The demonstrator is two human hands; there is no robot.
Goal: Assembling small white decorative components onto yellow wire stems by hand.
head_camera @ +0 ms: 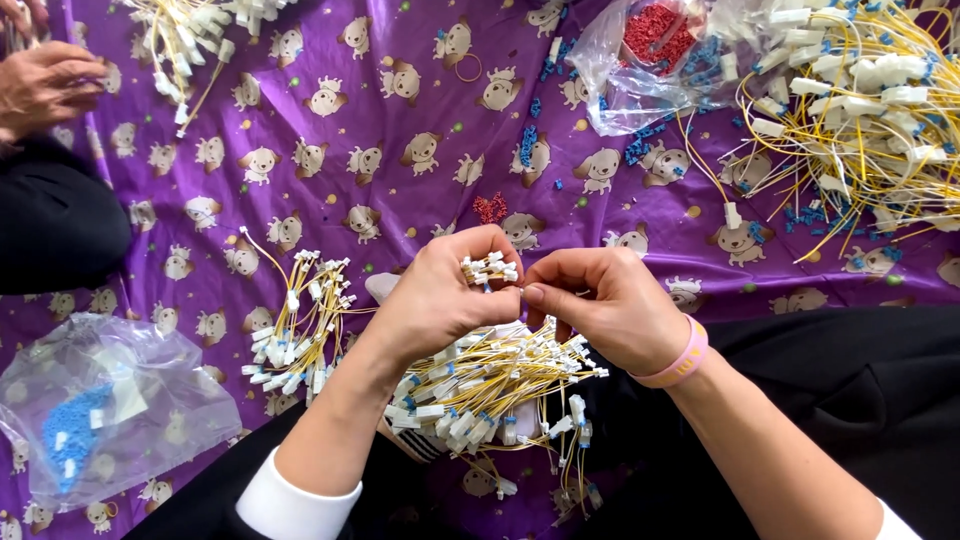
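My left hand (445,290) is closed around a bundle of yellow wires with white plastic connectors (488,268), their ends sticking up between thumb and fingers. My right hand (605,300), with a pink wristband (682,360), pinches at one connector tip right beside the left thumb. Below both hands a loose heap of the same yellow wires with white connectors (500,385) lies across my lap.
A purple cloth with dog prints (380,120) covers the surface. A smaller wire pile (300,325) lies left, a large tangle (860,110) top right. Clear bags hold blue bits (80,420) and red bits (655,35). Another person's hand (45,85) is top left.
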